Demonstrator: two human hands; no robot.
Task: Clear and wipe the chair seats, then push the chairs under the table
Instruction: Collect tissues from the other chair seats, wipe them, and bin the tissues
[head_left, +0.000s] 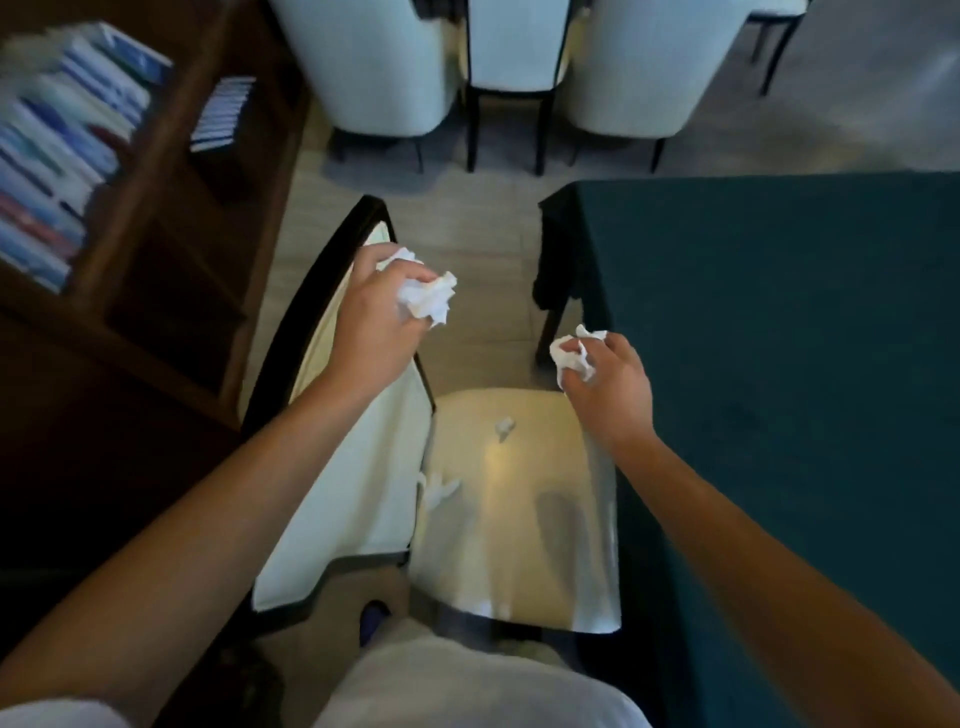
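Note:
A cream chair seat (519, 499) with a dark-framed backrest (358, 452) stands in front of me, pulled out from the table (779, 332) with its dark green cloth. My left hand (374, 322) is raised above the backrest and grips a crumpled white tissue (428, 299). Over the seat's far right corner my right hand (608, 387) grips another crumpled tissue (574, 356). A small tissue scrap (504, 427) lies on the seat, and a second scrap (441, 486) lies by the backrest.
A dark wooden bookshelf (156, 218) with books stands on the left. Three white chairs (514, 57) stand at the far side on the tiled floor. My legs and a blue shoe (374, 621) are at the seat's near edge.

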